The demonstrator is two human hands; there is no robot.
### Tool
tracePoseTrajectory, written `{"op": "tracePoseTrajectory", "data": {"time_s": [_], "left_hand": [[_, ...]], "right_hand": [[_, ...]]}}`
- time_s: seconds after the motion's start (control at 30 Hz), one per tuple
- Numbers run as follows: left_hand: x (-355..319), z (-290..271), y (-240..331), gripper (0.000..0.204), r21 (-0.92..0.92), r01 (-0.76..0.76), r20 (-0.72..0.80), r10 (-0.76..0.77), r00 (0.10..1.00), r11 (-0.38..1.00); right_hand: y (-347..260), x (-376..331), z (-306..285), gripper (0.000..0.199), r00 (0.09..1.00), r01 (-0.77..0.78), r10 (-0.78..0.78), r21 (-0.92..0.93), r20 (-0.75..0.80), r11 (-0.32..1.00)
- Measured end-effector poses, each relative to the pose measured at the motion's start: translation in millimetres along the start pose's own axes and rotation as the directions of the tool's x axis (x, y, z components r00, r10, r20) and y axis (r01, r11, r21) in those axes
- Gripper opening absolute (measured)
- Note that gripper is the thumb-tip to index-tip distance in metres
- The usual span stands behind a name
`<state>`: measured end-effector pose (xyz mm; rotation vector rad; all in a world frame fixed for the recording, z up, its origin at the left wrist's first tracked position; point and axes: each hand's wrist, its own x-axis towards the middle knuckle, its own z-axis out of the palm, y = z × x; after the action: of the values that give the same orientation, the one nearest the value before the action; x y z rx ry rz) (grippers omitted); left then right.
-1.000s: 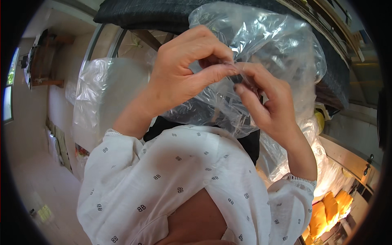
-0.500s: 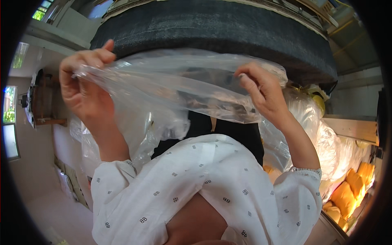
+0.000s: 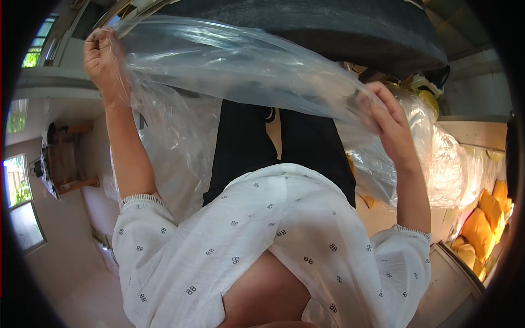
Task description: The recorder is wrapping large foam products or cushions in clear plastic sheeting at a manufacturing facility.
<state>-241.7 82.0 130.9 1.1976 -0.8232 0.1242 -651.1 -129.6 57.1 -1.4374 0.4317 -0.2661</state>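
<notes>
A wide piece of clear plastic film (image 3: pixel 235 68) is stretched in front of me, slanting down from left to right. At its upper left end my left hand (image 3: pixel 105 61) is raised, fingers closed on the bunched edge. My right hand (image 3: pixel 387 111) pinches the other end, lower down; its fingertips are a little blurred. Below the left hand a loose part of the film (image 3: pixel 169 117) hangs beside my black trousers (image 3: pixel 246 131). Whether the film is a flat sheet or a bag, I cannot tell.
A dark cloth-covered table (image 3: pixel 350 27) stands beyond the film. To the right are heaped clear plastic packs (image 3: pixel 445 164) and yellow-orange bundles (image 3: pixel 484 221). A wooden stool-like piece of furniture (image 3: pixel 71 158) is at the left, near a bright window (image 3: pixel 19 186).
My left hand has risen and its fingers have closed on the film. The right hand has moved slightly right and down. The film is now pulled wider and higher on the left.
</notes>
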Motion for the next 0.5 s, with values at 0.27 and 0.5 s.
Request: {"op": "tracePoseTrajectory", "data": {"time_s": [0.27, 0.5], "left_hand": [[66, -125, -153, 0.035, 0.825, -0.071, 0.025, 0.089, 0.996, 0.561], [92, -261, -221, 0.035, 0.977, -0.089, 0.095, -0.025, 0.995, 0.195]], "right_hand": [[140, -145, -107, 0.027, 0.597, -0.216, 0.802, -0.968, -0.027, 0.128], [144, -384, -345, 0.018, 0.086, -0.656, 0.808, -0.644, -0.583, -0.394]]}}
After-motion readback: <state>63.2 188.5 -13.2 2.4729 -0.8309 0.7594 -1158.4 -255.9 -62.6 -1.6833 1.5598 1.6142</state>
